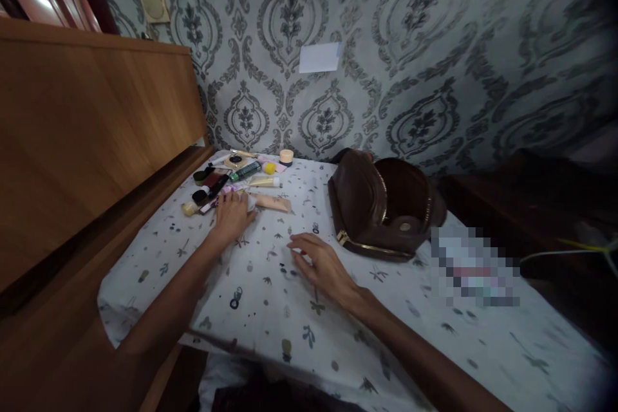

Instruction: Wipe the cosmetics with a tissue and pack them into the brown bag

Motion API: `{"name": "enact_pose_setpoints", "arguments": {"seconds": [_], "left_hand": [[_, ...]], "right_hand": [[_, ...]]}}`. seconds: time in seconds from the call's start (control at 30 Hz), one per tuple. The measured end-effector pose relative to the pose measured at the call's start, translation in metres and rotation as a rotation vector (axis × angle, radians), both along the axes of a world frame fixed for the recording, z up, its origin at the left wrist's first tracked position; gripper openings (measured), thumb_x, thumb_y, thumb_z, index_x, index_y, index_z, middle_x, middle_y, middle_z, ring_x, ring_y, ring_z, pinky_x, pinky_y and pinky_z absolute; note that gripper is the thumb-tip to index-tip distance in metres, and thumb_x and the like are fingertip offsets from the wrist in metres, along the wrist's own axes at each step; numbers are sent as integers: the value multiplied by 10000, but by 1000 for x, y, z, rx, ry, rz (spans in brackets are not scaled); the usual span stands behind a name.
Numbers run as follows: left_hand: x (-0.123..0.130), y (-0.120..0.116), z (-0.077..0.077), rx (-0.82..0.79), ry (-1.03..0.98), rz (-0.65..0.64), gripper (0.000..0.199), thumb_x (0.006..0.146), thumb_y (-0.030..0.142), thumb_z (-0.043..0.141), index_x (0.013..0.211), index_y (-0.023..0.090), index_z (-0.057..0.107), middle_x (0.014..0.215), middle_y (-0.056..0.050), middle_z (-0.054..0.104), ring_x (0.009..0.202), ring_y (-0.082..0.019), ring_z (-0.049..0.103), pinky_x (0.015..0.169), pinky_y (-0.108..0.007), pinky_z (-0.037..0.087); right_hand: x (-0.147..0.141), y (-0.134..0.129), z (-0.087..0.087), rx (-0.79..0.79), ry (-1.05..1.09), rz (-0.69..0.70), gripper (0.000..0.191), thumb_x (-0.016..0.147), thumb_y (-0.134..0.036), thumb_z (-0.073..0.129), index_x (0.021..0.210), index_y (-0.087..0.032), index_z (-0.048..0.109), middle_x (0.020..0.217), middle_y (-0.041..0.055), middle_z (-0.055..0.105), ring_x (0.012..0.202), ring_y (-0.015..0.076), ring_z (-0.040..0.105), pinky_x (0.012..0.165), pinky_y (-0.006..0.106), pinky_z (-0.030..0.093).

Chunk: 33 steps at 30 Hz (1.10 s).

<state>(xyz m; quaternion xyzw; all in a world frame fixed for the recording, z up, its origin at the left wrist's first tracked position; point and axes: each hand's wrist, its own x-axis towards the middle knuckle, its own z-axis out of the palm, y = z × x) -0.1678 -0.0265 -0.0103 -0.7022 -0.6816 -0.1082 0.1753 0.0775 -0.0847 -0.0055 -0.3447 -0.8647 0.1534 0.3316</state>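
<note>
My left hand (pixel 232 214) rests at the near edge of a group of cosmetics, fingers stretched forward and a little apart. A whitish item (pixel 252 202) shows beside its fingers; what lies under the palm is hidden. Just right of it lies a peach-coloured tube (pixel 273 203). Behind are a cream tube with a white cap (pixel 264 182), a green tube (pixel 245 172) and a small jar (pixel 286 157). My right hand (pixel 318 264) hovers over the patterned cloth, fingers loosely curved and apart, holding nothing. Right of it stands a dark brown bag (pixel 357 196), unzipped and open.
A white patterned cloth (pixel 284 296) covers the table. At the left, a wooden cabinet (pixel 96 122) borders it. The wallpapered wall (pixel 290 96) closes off the back. On the right lies a blurred-out item (pixel 476 270), with a pale cable (pixel 555 252) near it.
</note>
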Motion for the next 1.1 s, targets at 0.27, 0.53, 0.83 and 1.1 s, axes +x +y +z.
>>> {"name": "enact_pose_setpoints", "arguments": {"seconds": [0.27,0.53,0.83,1.1], "left_hand": [[2,-5,-8,29,-8,-108,447,902,409,559,1236,113,570,1162,-196,602,1204,-374,475,1112,-543,257],[18,-17,-4,-46,-43,-433,349,898,320,571,1213,172,550,1195,-148,567,1164,-307,494,993,-457,428],[21,-15,-12,-40,-204,-633,406,752,2,564,1104,192,635,1248,-103,633,1185,-264,564,1037,-441,447],[25,-16,-14,41,-504,-705,491,717,-29,467,1139,167,626,1090,-94,655,1061,-240,591,934,-377,500]], "right_hand": [[-35,10,-38,-370,306,-77,214,860,-272,510,915,-187,699,882,70,721,810,208,667,744,333,534],[-27,11,-39,-563,419,-155,280,802,-375,564,912,-167,716,785,57,713,695,187,626,630,287,488],[-28,12,-41,-586,440,-149,309,799,-395,576,907,-152,734,743,56,707,636,167,594,582,265,456],[-23,11,-35,-730,530,-98,336,784,-454,631,894,-149,719,755,67,712,659,173,616,611,275,484]]}}
